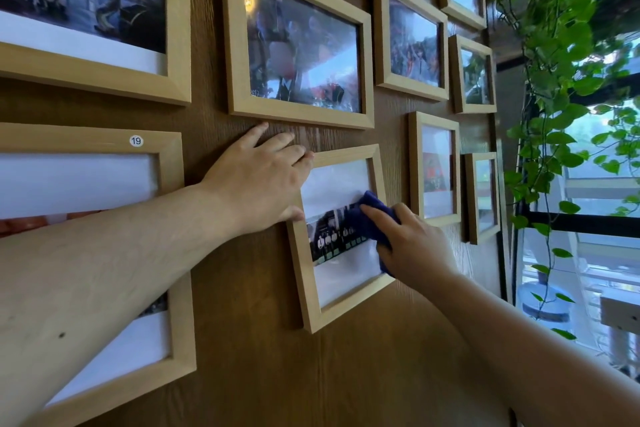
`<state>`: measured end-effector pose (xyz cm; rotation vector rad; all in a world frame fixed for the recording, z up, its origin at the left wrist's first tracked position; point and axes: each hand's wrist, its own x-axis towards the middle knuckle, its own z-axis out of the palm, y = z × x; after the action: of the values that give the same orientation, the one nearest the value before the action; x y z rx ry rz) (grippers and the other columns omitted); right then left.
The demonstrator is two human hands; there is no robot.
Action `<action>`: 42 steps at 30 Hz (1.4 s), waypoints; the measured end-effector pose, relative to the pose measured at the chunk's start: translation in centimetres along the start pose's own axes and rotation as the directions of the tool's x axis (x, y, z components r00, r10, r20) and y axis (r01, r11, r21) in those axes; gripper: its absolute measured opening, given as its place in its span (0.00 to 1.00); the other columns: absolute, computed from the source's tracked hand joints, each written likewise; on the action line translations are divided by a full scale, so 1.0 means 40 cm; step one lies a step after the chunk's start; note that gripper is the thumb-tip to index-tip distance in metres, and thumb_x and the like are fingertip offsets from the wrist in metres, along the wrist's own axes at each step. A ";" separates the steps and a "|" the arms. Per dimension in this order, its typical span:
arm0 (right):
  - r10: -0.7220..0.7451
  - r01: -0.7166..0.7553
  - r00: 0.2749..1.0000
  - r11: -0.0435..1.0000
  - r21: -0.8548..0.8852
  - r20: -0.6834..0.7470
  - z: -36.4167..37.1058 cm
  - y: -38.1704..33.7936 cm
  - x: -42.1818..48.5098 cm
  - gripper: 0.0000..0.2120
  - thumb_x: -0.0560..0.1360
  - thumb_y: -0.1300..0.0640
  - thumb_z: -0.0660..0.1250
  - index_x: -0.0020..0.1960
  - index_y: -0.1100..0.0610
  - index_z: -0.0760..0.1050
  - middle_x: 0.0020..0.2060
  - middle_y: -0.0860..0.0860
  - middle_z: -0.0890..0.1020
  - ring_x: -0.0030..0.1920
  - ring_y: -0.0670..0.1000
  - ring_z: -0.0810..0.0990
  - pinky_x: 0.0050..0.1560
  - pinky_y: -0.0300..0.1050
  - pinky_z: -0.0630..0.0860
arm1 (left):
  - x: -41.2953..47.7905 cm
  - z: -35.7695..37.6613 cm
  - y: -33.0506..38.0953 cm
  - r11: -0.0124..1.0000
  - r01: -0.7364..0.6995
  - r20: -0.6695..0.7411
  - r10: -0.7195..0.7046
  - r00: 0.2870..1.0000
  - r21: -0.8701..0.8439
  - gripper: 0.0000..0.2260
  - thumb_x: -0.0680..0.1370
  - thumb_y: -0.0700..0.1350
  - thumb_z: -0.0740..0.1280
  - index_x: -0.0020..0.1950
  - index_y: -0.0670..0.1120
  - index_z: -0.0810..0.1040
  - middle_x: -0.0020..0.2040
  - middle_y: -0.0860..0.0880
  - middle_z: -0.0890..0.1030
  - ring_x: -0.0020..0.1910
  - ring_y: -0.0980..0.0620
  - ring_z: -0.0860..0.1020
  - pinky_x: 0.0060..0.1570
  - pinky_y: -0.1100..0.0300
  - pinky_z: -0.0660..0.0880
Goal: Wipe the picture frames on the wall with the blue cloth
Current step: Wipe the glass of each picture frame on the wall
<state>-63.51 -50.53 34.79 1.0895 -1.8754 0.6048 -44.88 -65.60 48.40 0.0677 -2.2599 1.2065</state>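
Several light wooden picture frames hang on a brown wood-grain wall [263, 340]. A small tilted frame [304, 288] with a group photo sits at the middle. My left hand [256, 184] lies flat against the wall, its fingers spread over this frame's upper left corner, thumb on the left edge. My right hand [412, 243] presses a folded blue cloth [370, 218] onto the glass at the frame's right side. Part of the cloth is hidden under my fingers.
A larger frame [298, 114] hangs just above my left hand. A frame with a "19" sticker [136, 140] is at the left, partly behind my left forearm. More small frames [434, 218] hang to the right. Trailing green plants [561, 87] and a window are at the far right.
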 end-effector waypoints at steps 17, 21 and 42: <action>0.003 0.018 0.971 0.996 -0.086 0.238 0.018 0.010 -0.105 0.25 0.74 0.53 0.61 0.71 0.47 0.62 0.53 0.53 0.75 0.42 0.53 0.76 0.35 0.49 0.76 | -0.001 0.000 0.001 1.000 0.003 0.006 -0.003 1.000 0.001 0.39 0.71 0.67 0.62 0.74 0.45 0.59 0.72 0.46 0.68 0.74 0.46 0.59 0.73 0.43 0.54; 0.037 -0.020 0.962 0.998 -0.067 0.272 0.021 0.004 -0.116 0.25 0.74 0.51 0.60 0.70 0.46 0.61 0.54 0.51 0.74 0.42 0.52 0.76 0.36 0.49 0.76 | -0.002 0.003 0.003 1.000 0.006 0.001 -0.006 1.000 -0.003 0.39 0.71 0.66 0.63 0.74 0.45 0.59 0.72 0.46 0.68 0.74 0.46 0.59 0.73 0.43 0.54; -0.104 0.183 0.913 0.968 -0.168 0.395 -0.002 0.055 -0.126 0.23 0.75 0.50 0.59 0.69 0.46 0.61 0.54 0.51 0.73 0.44 0.52 0.75 0.36 0.46 0.72 | 0.004 0.001 0.005 0.999 0.030 0.037 -0.030 0.999 -0.013 0.38 0.71 0.65 0.62 0.74 0.45 0.58 0.72 0.47 0.67 0.74 0.46 0.58 0.73 0.42 0.52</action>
<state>-64.12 -47.11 30.53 1.2638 -2.1086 0.1104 -45.10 -65.50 48.32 0.1187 -2.2901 1.1832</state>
